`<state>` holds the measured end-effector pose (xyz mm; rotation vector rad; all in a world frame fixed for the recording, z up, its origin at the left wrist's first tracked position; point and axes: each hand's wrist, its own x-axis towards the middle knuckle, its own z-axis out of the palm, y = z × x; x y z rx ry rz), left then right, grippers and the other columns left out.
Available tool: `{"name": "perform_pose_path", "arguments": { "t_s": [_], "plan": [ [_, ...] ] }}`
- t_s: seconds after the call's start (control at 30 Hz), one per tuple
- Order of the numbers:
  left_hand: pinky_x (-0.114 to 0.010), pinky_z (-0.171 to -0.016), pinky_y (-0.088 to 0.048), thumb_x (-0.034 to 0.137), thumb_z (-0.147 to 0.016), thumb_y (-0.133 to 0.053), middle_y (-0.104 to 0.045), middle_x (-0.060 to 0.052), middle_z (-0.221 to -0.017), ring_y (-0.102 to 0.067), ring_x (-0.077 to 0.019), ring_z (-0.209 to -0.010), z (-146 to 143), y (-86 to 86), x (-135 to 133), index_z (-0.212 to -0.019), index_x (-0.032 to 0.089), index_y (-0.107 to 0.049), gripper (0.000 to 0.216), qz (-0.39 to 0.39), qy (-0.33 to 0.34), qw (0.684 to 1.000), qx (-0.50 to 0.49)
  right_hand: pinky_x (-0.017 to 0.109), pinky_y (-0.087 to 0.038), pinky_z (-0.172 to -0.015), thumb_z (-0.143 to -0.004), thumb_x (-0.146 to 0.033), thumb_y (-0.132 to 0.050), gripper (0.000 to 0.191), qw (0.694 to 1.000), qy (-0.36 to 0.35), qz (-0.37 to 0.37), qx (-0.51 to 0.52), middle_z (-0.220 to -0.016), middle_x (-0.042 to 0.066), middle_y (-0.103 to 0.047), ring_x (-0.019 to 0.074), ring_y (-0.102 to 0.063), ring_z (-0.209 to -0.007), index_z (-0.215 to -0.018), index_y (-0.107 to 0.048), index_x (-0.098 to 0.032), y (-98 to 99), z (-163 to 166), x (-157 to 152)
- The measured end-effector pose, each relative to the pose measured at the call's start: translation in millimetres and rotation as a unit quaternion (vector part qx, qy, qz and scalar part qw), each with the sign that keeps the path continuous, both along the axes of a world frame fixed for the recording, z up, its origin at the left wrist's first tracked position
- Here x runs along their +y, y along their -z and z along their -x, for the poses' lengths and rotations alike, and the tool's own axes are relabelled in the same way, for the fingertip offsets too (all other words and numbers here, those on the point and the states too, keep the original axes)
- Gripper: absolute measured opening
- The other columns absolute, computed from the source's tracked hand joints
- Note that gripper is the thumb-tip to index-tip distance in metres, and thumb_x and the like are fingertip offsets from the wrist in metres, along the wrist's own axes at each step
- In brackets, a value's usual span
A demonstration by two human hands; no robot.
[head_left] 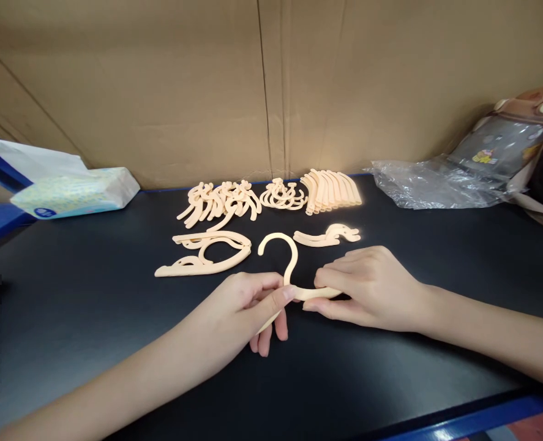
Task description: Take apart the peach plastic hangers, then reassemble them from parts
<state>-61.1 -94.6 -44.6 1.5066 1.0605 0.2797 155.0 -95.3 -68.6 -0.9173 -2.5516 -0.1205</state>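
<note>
head: left hand [253,299] and right hand [372,289], fingertips closed, pinch hanger [316,294] inside blue edge [486,418].

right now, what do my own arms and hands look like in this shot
The bare, five-fingered left hand and matching right hand show no gloves or rings. The left forearm and right forearm taper toward the wrists, with no sleeves, watch or bracelet in view.

Left forearm [152,373] is slanting up from lower-left corner; left hand [253,303] is pinching just below frame center, thumb [273,306] on top, lower fingers [265,340] curling. Right forearm [486,327] is angling in from right edge; right hand [372,291] is gripping right of center, back up.
</note>
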Motion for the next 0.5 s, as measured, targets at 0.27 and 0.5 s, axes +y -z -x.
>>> {"name": "perform_pose_path", "arguments": {
  "t_s": [0.27, 0.5],
  "plan": [
    [-0.018, -0.045, -0.04, 0.046, -0.089, -0.047, -0.059, 0.003, -0.063, -0.05, -0.0072, -0.046, 2.9, 3.9, 4.6, -0.078, 0.016, -0.052, 0.032, 0.049, 0.027, 0.998, -0.022, 0.026, -0.028, -0.052, -0.092, -0.046, -0.05, 0.035, 0.998, -0.042, -0.056, 0.008, -0.058, -0.003, -0.055, 0.0102, -0.045, -0.05, -0.075, -0.058, -0.017, -2.5, 0.7, 0.4],
    [-0.022, -0.049, -0.035, 0.049, -0.094, -0.034, -0.051, 0.005, -0.058, -0.044, -0.0086, -0.048, 3.3, -5.5, -5.1, -0.073, 0.019, -0.05, 0.04, -0.073, 0.029, 0.99, 0.119, 0.027, -0.036, -0.06, -0.092, -0.035, -0.051, 0.025, 0.996, -0.052, -0.068, 0.019, -0.067, 0.001, -0.057, 0.0137, -0.049, -0.063, -0.077, -0.058, -0.017, -7.4, 2.3, 3.1]
  ]
}}
